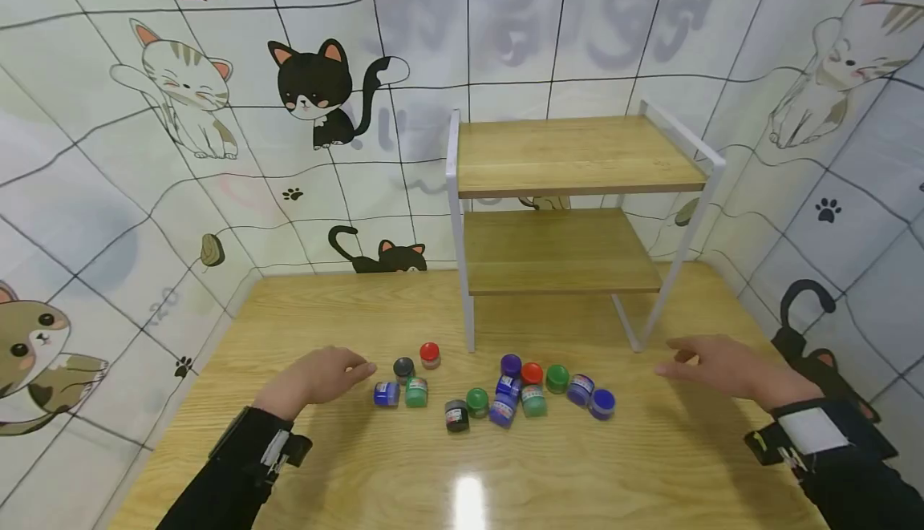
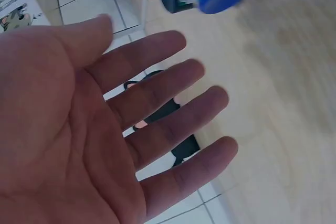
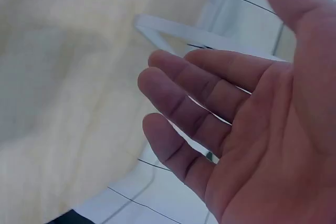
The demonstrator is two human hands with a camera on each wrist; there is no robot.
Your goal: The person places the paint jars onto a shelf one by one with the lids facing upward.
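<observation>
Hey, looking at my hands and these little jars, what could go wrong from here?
The blue jar nearest your left hand seems to lie on its side, so it might roll if nudged. The red-capped jar nearer your right hand sits close behind a teal jar, so grabbing one could knock the other. That hand is also near the right side of the two-tier shelf and might bump it.

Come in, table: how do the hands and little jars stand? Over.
Left hand empty, beside the jars. Right hand empty, off to their right. Jars scattered on the table. Shelf behind them, not between hands and jars.
</observation>
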